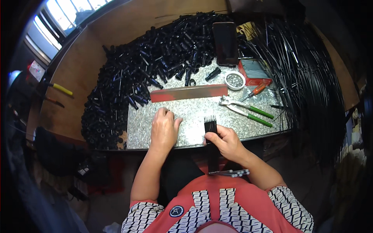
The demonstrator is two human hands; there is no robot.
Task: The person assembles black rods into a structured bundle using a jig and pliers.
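Observation:
My left hand (164,129) rests knuckles up on the speckled grey work surface (142,134), just below a long red-and-grey metal bar (189,93). Its fingers curl downward with the tips partly hidden, while the thumb stands apart; nothing shows in it. In my right hand (226,143) is a flat bundle of thin black rods (210,124), gripped between thumb and fingers at the surface's near edge. Fine prongs stick up at the bundle's top. Its lower end hangs toward my lap, where several light-tipped pieces (235,173) stick out sideways.
Black tubes (155,54) are heaped left and behind; long black rods (299,66) pile up at right. Between lie green-handled pincers (248,113), an orange-handled screwdriver (258,90), a white bowl (235,80) of small metal bits, a red box (254,73) and a dark phone (225,43).

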